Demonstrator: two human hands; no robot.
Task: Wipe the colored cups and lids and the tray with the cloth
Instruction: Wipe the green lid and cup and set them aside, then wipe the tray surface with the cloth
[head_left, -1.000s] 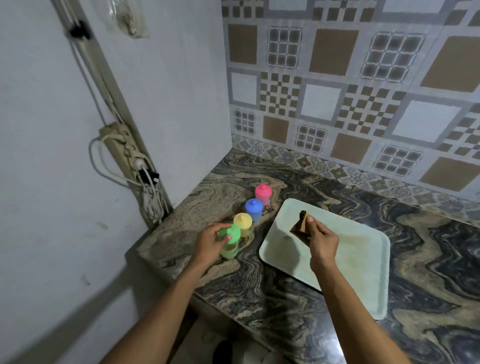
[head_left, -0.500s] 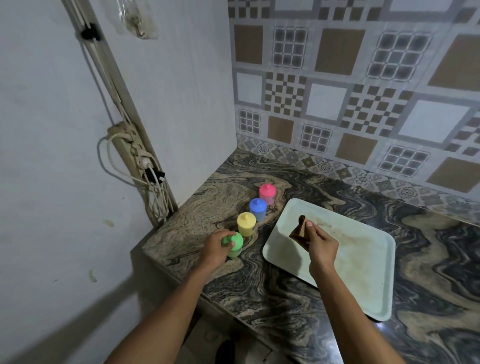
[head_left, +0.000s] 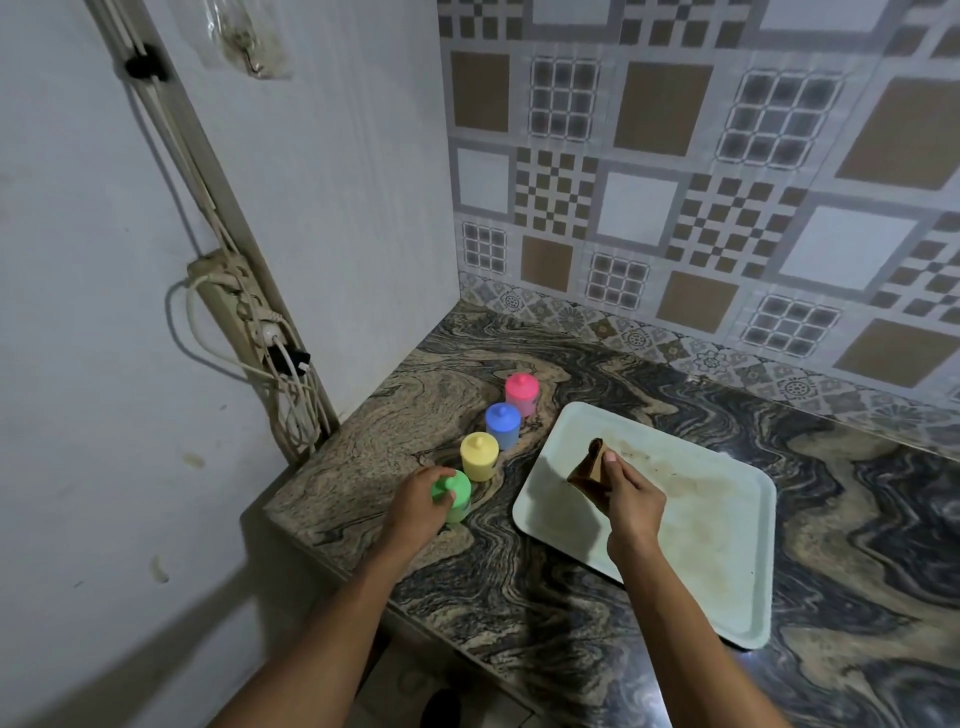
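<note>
Left hand (head_left: 415, 506) gripping green cup (head_left: 453, 498) on marbled tabletop (head_left: 571, 587), right hand (head_left: 631, 501) pinching brown cloth (head_left: 589, 467) above pale tray (head_left: 727, 530), yellow cup (head_left: 479, 457) just beyond left hand

Swirly marbled stone countertop (head_left: 623, 374) in a corner, brown-and-white patterned tile backsplash (head_left: 675, 156), plain white wall (head_left: 337, 208) with mounted power strip (head_left: 234, 306), dangling white cables (head_left: 293, 410), plastic-wrapped hook (head_left: 249, 47) up top.

The left hand (head_left: 415, 506) and right hand (head_left: 632, 503) are bare, on slim bare forearms, the right thumbnail short.
</note>
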